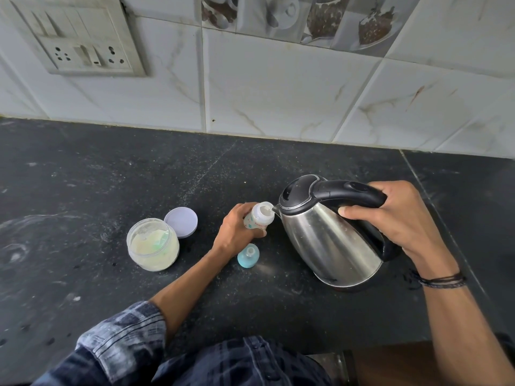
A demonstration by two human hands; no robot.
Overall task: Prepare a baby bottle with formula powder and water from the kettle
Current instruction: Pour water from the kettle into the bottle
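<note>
Two hands, as I see them: right hand (404,218) clasps handle of tilted kettle (328,246), spout toward left hand (234,232); left hand curls round open baby bottle (260,218).

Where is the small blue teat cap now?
Head view, centre: the blue teat cap sits on the black countertop beside the left hand gripping the baby bottle, between the open formula jar and steel kettle.

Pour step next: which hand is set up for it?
Likely the right hand: it grips the kettle handle, spout tilted at the bottle mouth. The left hand holds the bottle.
</note>
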